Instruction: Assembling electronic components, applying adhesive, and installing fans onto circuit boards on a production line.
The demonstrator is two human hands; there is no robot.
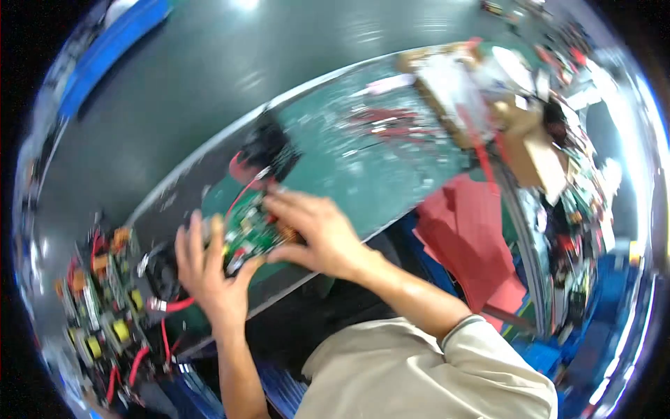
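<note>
A green circuit board (252,225) with small parts and a copper-coloured coil lies between my two hands over the green bench top. My left hand (213,279) grips its left side, fingers along the edge and thumb at the near corner. From the right, my right hand (317,230) holds the opposite side, with the fingers at the far corner and the thumb near the front edge. A thin red wire (244,195) runs from the board toward a black device (265,148) with a red round part, just beyond. Motion blur softens the fingertips.
Several assembled circuit boards (105,307) with thick red cables crowd the left. Loose red wires (394,126) lie on the green mat (328,146). Cardboard boxes (527,150) and clutter stand at the right. Red sheets (467,237) hang at the bench's near edge.
</note>
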